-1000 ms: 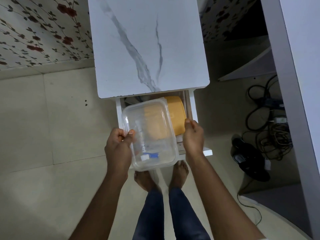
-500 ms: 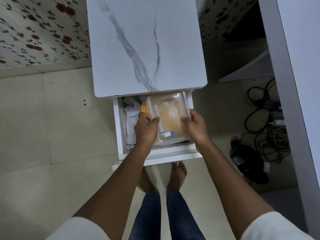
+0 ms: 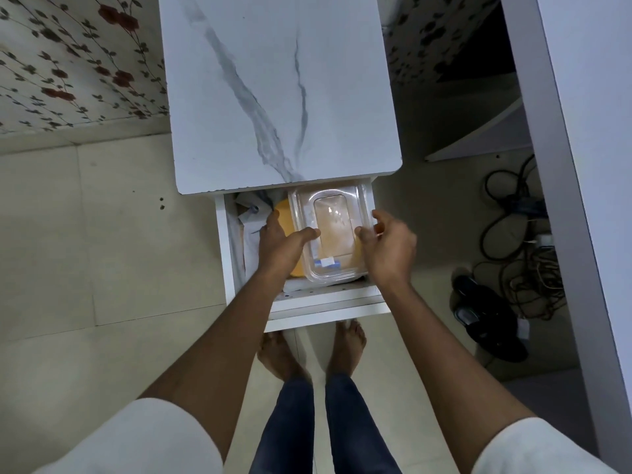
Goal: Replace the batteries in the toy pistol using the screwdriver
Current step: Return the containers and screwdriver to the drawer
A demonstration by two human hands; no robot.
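Below, a marble-topped cabinet (image 3: pixel 280 94) stands on pale floor tiles (image 3: pixel 102 234).

Dim, flat indoor light, bluish cast. Small glare spots on the box lid (image 3: pixel 330 217). Deep shadow right of the table (image 3: pixel 273 90) (cables (image 3: pixel 519 234) barely readable). Wide-angle bending at the edges; the right hand (image 3: pixel 388 249) is slightly blurred.

Glossy clear plastic container (image 3: pixel 330 234); smooth matt marble-look tabletop (image 3: pixel 273 90).

A lidded box (image 3: pixel 330 239) lies in the open drawer (image 3: pixel 228 254), apparently on a flat object (image 3: pixel 286 217), papers (image 3: pixel 251 230) left.
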